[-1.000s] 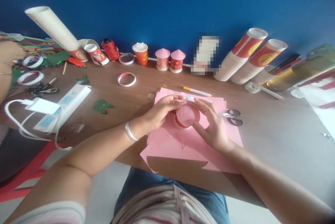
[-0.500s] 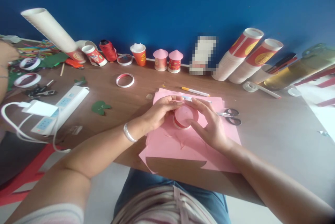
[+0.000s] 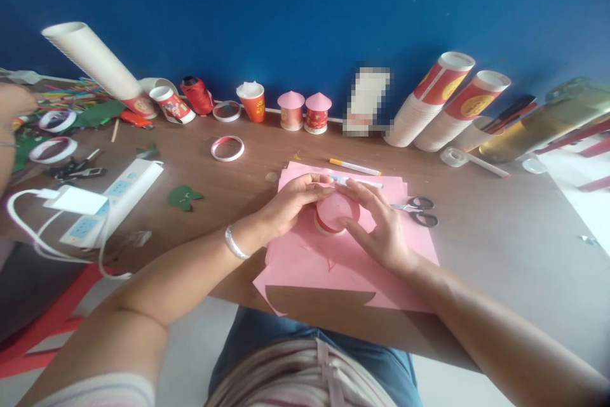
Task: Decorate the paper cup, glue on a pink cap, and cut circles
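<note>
A pink paper cone (image 3: 337,209) sits over a small paper cup, whose red-and-white rim (image 3: 328,230) shows below it. My left hand (image 3: 298,204) holds the cone's far left edge, thumb and forefinger close together. From the right, my right hand (image 3: 381,223) grips the same cone, fingertips at its far edge and thumb on its near side. Exactly where the fingertips press is partly hidden. Under both hands lie sheets of pink paper (image 3: 305,267). A pale blue-and-white pen (image 3: 369,183) lies just beyond my fingers.
Scissors (image 3: 414,211) lie at the right of the paper, an orange-and-white pen (image 3: 355,167) behind it. Two cone-topped cups (image 3: 317,120) stand by the wall. Stacked paper cups (image 3: 431,102) lean at right. A power strip (image 3: 114,204) and tape rings (image 3: 227,148) lie left; someone's arm (image 3: 9,121) shows.
Both hands keep their hold on the cone with almost no movement. The camera view has shifted very slightly.
</note>
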Motion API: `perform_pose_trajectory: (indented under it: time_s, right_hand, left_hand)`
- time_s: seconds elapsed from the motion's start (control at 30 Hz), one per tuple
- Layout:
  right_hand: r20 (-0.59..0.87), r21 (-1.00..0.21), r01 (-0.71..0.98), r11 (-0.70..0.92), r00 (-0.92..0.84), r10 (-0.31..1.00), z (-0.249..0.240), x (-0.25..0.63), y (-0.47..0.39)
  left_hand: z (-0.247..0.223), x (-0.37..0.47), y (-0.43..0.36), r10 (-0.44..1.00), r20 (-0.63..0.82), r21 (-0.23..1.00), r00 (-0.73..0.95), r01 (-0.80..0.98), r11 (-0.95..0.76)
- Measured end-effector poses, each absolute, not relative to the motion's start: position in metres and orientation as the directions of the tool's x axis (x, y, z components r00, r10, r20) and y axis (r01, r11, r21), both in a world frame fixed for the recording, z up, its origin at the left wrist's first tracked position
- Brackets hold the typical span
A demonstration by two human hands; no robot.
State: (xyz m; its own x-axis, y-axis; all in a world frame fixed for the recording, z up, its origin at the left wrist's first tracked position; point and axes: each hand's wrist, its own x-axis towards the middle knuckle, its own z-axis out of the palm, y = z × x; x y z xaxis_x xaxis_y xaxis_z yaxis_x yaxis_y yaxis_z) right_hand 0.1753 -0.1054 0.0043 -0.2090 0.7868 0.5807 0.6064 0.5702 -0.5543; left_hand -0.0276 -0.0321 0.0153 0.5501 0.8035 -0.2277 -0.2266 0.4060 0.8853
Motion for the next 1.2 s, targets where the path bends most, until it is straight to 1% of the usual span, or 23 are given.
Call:
perform_pose_trajectory:
  time_s: [0.17,0.23,0.27,0.3,0.33,0.37,0.4,0.47,0.5,0.57,0.6,0.63,0.7,0.83,1.0,1.2]
  right_hand:
    - [0.582,-0.562,0.598,0.572,-0.207,0.787,0.001,0.175,-0.105]
    - [0.587,-0.567,0.587,0.578,-0.205,0.783,0.001,0.175,-0.105]
    - [0.592,-0.569,0.577,0.585,-0.206,0.779,0.002,0.175,-0.106]
    - [0.598,-0.572,0.566,0.594,-0.209,0.774,0.003,0.175,-0.107]
    - [0.604,-0.573,0.554,0.604,-0.212,0.768,0.004,0.175,-0.107]
    - [0.611,-0.572,0.546,0.612,-0.213,0.762,0.006,0.176,-0.108]
    - [0.617,-0.569,0.544,0.616,-0.213,0.758,0.007,0.176,-0.109]
    - [0.622,-0.56,0.557,0.613,-0.206,0.755,0.009,0.177,-0.11]
    - [0.624,-0.557,0.567,0.607,-0.197,0.756,0.009,0.178,-0.11]
    - [0.62,-0.553,0.585,0.593,-0.186,0.762,0.009,0.179,-0.11]
    - [0.619,-0.551,0.591,0.589,-0.185,0.763,0.008,0.179,-0.11]
    - [0.62,-0.544,0.596,0.59,-0.187,0.762,0.008,0.179,-0.11]
    - [0.621,-0.526,0.61,0.593,-0.201,0.757,0.008,0.179,-0.11]
    - [0.614,-0.506,0.636,0.582,-0.209,0.762,0.009,0.177,-0.111]
    - [0.615,-0.519,0.634,0.574,-0.189,0.765,0.009,0.175,-0.112]
    - [0.625,-0.535,0.613,0.581,-0.175,0.761,0.007,0.176,-0.112]
  left_hand:
    - [0.013,-0.03,-0.031,0.806,-0.248,0.897,0.537,-0.188,0.401]
    - [0.012,-0.03,-0.032,0.833,-0.225,0.924,0.506,-0.16,0.347]
    - [0.012,-0.031,-0.034,0.865,-0.178,0.95,0.469,-0.146,0.275]
    - [0.012,-0.032,-0.035,0.901,-0.092,0.978,0.423,-0.131,0.161]
    - [0.013,-0.034,-0.037,0.924,0.03,0.994,0.38,-0.108,0.012]
    - [0.014,-0.035,-0.039,0.92,0.175,0.985,0.351,-0.072,-0.159]
    - [0.015,-0.037,-0.041,0.88,0.323,0.942,0.347,-0.026,-0.336]
    - [0.017,-0.041,-0.045,0.724,0.551,0.772,0.415,0.077,-0.631]
    - [0.018,-0.042,-0.046,0.63,0.621,0.661,0.467,0.12,-0.741]
    - [0.019,-0.044,-0.047,0.475,0.697,0.46,0.537,0.173,-0.871]
    - [0.019,-0.044,-0.047,0.431,0.712,0.394,0.554,0.192,-0.899]
    - [0.018,-0.044,-0.047,0.409,0.72,0.354,0.561,0.211,-0.911]
    - [0.017,-0.044,-0.046,0.407,0.719,0.321,0.563,0.249,-0.914]
    - [0.016,-0.044,-0.045,0.429,0.701,0.311,0.57,0.296,-0.903]
    - [0.017,-0.045,-0.046,0.48,0.667,0.341,0.57,0.339,-0.877]
    - [0.018,-0.044,-0.045,0.457,0.69,0.325,0.562,0.323,-0.889]
